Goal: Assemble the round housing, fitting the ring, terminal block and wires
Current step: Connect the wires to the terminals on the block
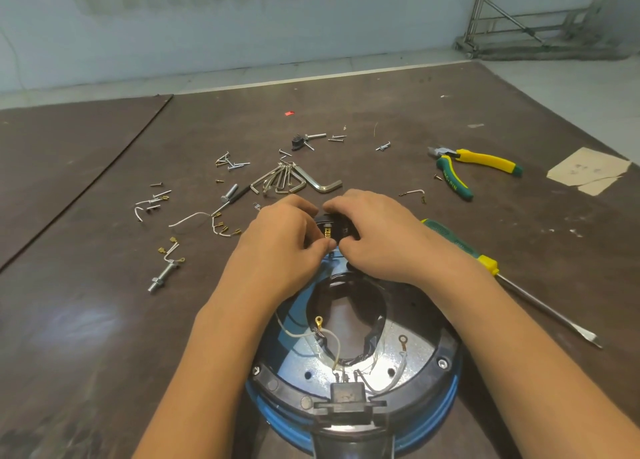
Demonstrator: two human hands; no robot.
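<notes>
Now both hands, left hand (284, 231) and right hand (375, 230), pinch the black terminal block (333, 225) at the round housing (349, 382) rim — one slip could bend its brass contacts.

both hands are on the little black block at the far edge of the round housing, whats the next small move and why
Probably ease the terminal block down onto the far rim of the housing. The left hand and right hand both pinch it right at that rim, and the ring-tipped wires lie loose inside, not yet connected.

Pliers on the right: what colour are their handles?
Yellow with green ends, on the pliers; the head view shows them.
</notes>
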